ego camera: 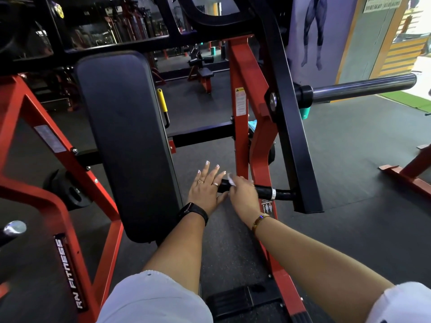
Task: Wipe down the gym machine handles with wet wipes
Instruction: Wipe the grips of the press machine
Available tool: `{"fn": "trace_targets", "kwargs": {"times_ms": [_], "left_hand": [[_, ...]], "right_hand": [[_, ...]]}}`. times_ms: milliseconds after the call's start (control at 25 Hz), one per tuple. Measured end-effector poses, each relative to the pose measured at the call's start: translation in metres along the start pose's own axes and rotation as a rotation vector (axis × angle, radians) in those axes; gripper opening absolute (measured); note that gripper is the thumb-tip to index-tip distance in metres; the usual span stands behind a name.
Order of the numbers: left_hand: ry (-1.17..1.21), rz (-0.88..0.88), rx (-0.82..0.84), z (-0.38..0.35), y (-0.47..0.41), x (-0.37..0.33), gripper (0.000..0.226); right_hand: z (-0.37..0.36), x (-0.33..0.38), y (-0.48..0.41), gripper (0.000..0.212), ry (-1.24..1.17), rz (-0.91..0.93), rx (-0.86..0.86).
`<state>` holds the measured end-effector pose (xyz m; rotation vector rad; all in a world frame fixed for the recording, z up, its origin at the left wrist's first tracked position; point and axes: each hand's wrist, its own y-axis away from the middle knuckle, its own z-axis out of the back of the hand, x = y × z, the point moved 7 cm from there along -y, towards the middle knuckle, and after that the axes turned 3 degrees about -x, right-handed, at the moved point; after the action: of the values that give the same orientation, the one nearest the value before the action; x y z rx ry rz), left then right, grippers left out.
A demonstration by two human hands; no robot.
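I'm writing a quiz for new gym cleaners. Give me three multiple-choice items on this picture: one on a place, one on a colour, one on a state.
1. Where is the white wipe?
A. in a bucket
B. on the black handle, under the right hand
C. in a pocket

2. What colour is the grip of the small lever beside the back pad?
A. yellow
B. green
C. white

3. How is the left hand?
A. clenched in a fist
B. holding a spray bottle
C. open, fingers spread

Answers:
1 B: the right hand curls round the handle, and the wipe shows at its fingers.
2 A: the lever's grip is plainly yellow against the dark floor.
3 C: the left hand's fingers are straight and apart, and it holds nothing.
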<state>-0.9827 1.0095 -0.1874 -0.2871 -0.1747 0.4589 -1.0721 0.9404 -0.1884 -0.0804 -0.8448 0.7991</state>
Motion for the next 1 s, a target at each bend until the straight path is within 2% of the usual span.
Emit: {"fn": "trace_targets", "kwargs": {"times_ms": [80,160,240,320,440,560,640,720,800,880,1000], "left_hand": [[0.020,0.002,-0.004,0.000,0.000,0.000,0.064],[0.005,0.000,0.001,-0.002,0.001,0.000,0.066],[-0.041,0.001,0.016,-0.002,0.001,0.001,0.068],[-0.086,0.002,0.028,-0.002,0.000,0.001,0.069],[-0.109,-0.001,0.025,0.000,0.001,0.001,0.069],[-0.072,-0.006,-0.015,0.002,0.001,0.000,0.068],[-0.069,-0.011,-0.016,0.002,0.001,-0.001,0.069],[-0.090,-0.012,0.012,0.000,0.002,0.000,0.072],[-0.099,-0.011,0.028,-0.002,0.001,0.000,0.073],[-0.101,-0.015,0.027,-0.003,0.001,0.000,0.073],[-0.101,-0.029,0.013,-0.003,0.001,0.001,0.072]], "right_hand": [[-0.008,0.010,-0.001,0.045,-0.004,0.164,0.064],[-0.001,-0.016,-0.002,0.050,0.128,0.248,0.077],[0.016,-0.054,0.000,0.047,0.287,0.220,0.061],[0.029,-0.075,0.003,0.039,0.349,0.075,0.028],[0.015,-0.037,0.000,0.041,0.337,0.019,0.075],[-0.005,0.010,0.004,0.046,0.154,0.196,0.142],[-0.002,0.000,0.005,0.047,0.249,0.278,0.113],[0.013,-0.037,0.004,0.041,0.425,0.200,0.036],[0.032,-0.065,0.004,0.031,0.535,0.024,0.015],[0.031,-0.061,0.001,0.029,0.483,-0.043,0.017],[0.004,-0.010,0.005,0.040,0.228,0.140,0.078]]}}
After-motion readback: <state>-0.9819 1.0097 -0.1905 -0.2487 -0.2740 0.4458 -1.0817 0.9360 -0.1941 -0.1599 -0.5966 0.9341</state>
